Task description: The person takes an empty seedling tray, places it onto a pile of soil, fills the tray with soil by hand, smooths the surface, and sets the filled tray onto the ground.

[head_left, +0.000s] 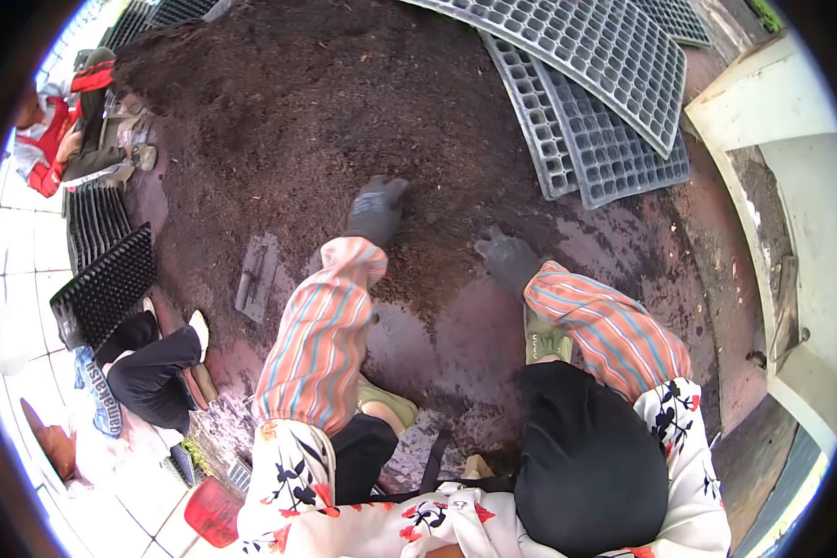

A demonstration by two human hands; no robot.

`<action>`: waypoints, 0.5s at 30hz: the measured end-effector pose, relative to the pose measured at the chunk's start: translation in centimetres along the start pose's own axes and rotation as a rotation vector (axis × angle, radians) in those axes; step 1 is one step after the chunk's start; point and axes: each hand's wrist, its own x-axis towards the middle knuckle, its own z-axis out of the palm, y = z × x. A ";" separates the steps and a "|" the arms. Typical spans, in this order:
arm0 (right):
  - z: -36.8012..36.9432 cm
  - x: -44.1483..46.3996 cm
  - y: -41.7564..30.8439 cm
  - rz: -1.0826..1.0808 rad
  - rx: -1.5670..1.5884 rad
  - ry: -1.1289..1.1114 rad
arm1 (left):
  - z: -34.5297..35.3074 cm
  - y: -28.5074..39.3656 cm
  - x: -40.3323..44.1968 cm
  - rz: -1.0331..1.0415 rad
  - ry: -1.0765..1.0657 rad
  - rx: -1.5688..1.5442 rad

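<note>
Dark-brown loose soil lies heaped on the reddish floor, most apparently left to work. Grey-gloved left hand and right hand meet its near edge, grips unclear; grey plastic cell trays overlap toward the floor's far-right corner.

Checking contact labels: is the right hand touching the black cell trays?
Apart. The head view shows it: soil-strewn floor is visible between the gloved right hand and the lower edges of the cell trays.
</note>
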 end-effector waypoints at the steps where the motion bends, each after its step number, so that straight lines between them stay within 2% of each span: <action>1: 1.0 0.7 0.5 0.002 -0.038 0.045 | 0.7 -2.4 -0.4 0.061 0.202 -0.151; 2: 1.4 0.8 0.8 0.001 -0.082 0.085 | -0.5 -3.0 -1.3 0.051 0.217 -0.155; 3: 1.0 0.6 0.8 -0.015 -0.101 0.083 | -2.1 -3.3 -2.1 -0.022 0.275 -0.301; 4: 0.3 0.6 0.7 0.007 0.167 0.118 | -3.7 -3.6 -3.1 -0.098 0.341 -0.449; 5: -0.4 0.7 0.2 0.027 0.435 0.145 | -4.9 -4.5 -4.0 -0.118 0.372 -0.455; 6: -2.7 0.8 -1.5 0.001 0.412 0.134 | -6.2 -5.4 -4.5 -0.135 0.366 -0.525; 8: -7.4 1.3 -4.7 0.093 0.579 -0.034 | -8.7 -6.2 -5.9 -0.158 0.385 -0.605; 9: -8.6 1.9 -5.4 -0.071 0.478 0.043 | -10.3 -6.2 -6.6 -0.122 0.326 -0.540; 10: -9.9 2.6 -6.2 -0.077 0.451 0.040 | -11.4 -5.9 -7.1 -0.083 0.266 -0.479; 12: -12.4 3.3 -8.2 -0.147 0.403 0.127 | -11.0 -5.9 -8.3 -0.085 0.308 -0.576; 13: -13.7 3.4 -8.9 -0.151 0.377 0.125 | -10.7 -5.4 -8.8 -0.143 0.358 -0.462; 14: -15.0 3.5 -9.7 -0.242 0.206 0.202 | -10.5 -4.9 -9.1 -0.202 0.409 -0.346; 15: -15.8 3.9 -10.0 -0.333 0.036 0.274 | -9.7 -4.6 -9.1 -0.205 0.432 -0.361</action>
